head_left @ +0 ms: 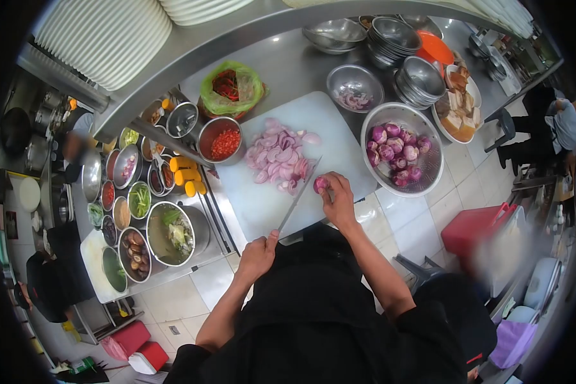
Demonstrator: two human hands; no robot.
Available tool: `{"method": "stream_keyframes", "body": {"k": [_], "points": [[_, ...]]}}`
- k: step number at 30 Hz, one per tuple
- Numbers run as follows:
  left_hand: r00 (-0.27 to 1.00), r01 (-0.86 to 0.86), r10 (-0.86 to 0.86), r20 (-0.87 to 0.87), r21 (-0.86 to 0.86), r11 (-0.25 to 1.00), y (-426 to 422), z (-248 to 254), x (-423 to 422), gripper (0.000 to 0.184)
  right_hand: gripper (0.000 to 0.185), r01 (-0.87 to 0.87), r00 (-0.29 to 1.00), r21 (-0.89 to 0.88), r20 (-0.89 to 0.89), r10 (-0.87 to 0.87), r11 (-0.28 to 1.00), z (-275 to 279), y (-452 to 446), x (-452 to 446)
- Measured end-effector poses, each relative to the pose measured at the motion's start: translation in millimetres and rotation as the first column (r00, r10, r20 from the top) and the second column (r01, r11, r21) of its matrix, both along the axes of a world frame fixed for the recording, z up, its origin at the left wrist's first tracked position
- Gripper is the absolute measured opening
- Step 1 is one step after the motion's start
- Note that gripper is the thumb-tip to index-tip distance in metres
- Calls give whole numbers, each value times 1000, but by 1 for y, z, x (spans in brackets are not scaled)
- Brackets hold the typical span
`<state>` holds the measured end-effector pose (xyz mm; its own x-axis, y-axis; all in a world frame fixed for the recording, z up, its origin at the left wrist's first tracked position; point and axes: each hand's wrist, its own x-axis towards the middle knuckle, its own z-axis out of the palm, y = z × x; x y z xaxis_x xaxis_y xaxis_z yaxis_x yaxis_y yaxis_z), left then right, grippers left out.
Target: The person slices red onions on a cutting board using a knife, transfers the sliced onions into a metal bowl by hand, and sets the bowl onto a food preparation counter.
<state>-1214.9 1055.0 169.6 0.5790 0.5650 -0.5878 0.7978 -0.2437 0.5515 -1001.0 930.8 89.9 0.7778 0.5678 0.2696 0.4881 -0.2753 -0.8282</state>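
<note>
My left hand (257, 257) is wrapped round the handle of a knife (296, 206), whose long blade points away from me over the white cutting board (237, 211). In my right hand (339, 201) is a purple onion (320, 185), gripped by the fingertips just right of the blade. A heap of sliced onion (278, 157) lies on the board beyond the knife tip. Right of the board stands a perforated metal colander (434, 171) with several whole peeled onions (397, 146). Behind it a metal bowl (355, 78) contains some onion pieces.
A pot of chopped red chilli (226, 144) touches the board's left edge, near a green bag of chillies (232, 88). Several ingredient pots (171, 233) stand at left. A plate of meat (457, 105) and stacked bowls (420, 80) sit at right. A steel shelf (192, 48) overhangs the counter.
</note>
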Motion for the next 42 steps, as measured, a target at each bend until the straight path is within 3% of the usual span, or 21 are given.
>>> {"method": "stream_keyframes", "body": {"k": [13,17,19,22,25,28,32,34,37,42], "points": [[996,84,-80,-49,81,993,-16,41,-13,64,34,-33,995,45,93,29,998,7,12,3],[978,141,-123,-170,99,985,-16,21,-27,64,32,-29,997,51,77,25,998,10,11,4],[981,193,-182,-72,209,958,-16,-15,-27,63,31,-54,993,60,109,47,997,10,12,6],[985,157,-141,-100,172,973,-9,8,3,65,32,-55,998,93,-30,58,994,3,14,7],[995,103,-100,-27,110,989,-8,32,3,64,30,-67,997,98,-32,71,993,8,12,8],[982,166,-150,-116,142,976,-14,41,-7,62,30,-77,997,117,-14,79,990,9,12,9],[982,169,-151,-114,171,971,-18,18,-20,61,28,-58,997,141,-50,66,988,4,11,8],[965,262,-251,-75,235,936,-17,-9,-19,61,28,-61,998,125,-16,64,990,7,12,7],[986,158,-145,-77,206,966,-11,6,11,60,28,-78,997,139,13,77,987,8,12,9],[987,152,-140,-75,178,972,-11,30,-1,61,26,-58,998,161,12,57,985,6,9,8]]}}
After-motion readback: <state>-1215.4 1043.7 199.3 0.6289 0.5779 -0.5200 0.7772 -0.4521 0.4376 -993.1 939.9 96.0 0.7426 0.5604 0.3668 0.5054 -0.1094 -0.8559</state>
